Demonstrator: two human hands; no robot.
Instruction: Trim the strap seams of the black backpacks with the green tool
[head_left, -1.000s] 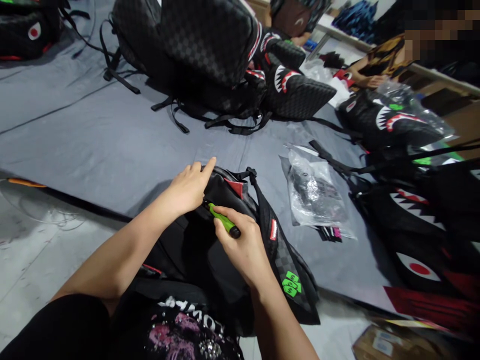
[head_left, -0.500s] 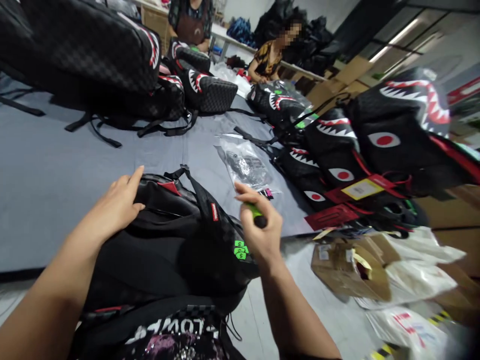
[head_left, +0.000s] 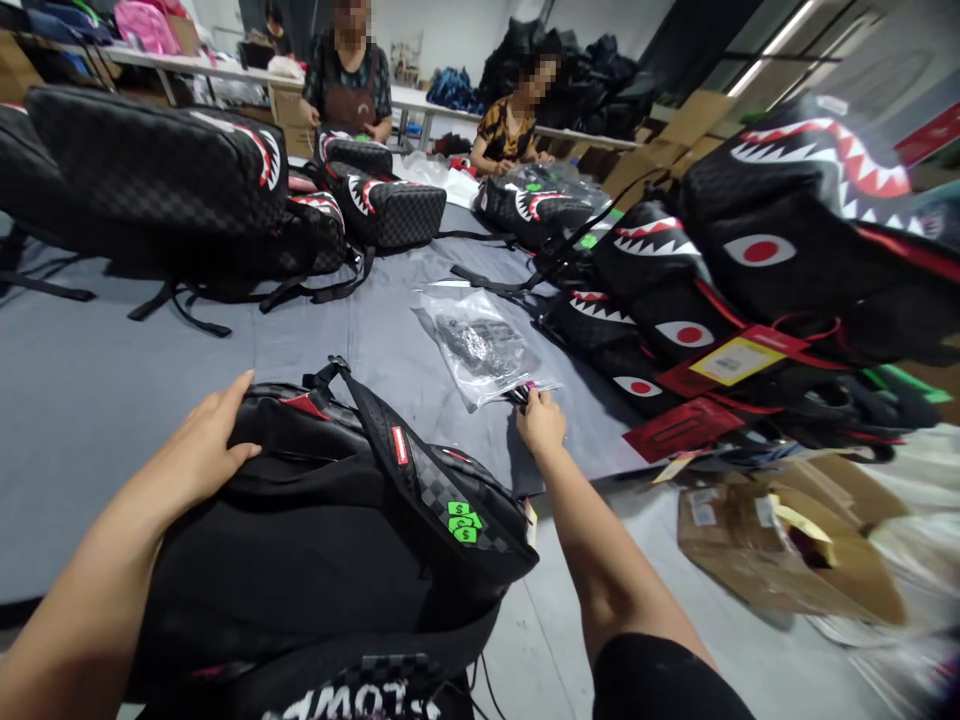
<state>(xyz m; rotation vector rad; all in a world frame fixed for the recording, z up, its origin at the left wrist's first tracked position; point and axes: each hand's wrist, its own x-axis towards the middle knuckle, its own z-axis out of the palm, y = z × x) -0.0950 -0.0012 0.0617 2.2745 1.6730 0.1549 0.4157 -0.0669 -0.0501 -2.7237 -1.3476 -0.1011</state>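
A black backpack (head_left: 315,550) leans at the table's near edge against my body. Its strap (head_left: 382,430) carries a red label, with green dollar-sign patches (head_left: 463,522) below. My left hand (head_left: 199,450) rests on the backpack's upper left end, fingers stretched and thumb apart. Out past the backpack, my right hand (head_left: 541,420) is closed at the near edge of a clear plastic bag (head_left: 480,345) holding dark items. Dark ends and a bit of pink show by its fingertips; what it grips is mostly hidden.
Shark-mouth backpacks (head_left: 765,250) with red tags (head_left: 682,428) are piled on the right. More checkered backpacks (head_left: 165,170) lie at the far left. Two people (head_left: 349,85) work across the table (head_left: 300,340). An open cardboard box (head_left: 750,550) sits on the floor at right.
My right hand has moved forward from above the backpack to the plastic bag's edge. The green-and-black handle it held is no longer visible. My left hand stays on the backpack; the view has shifted.
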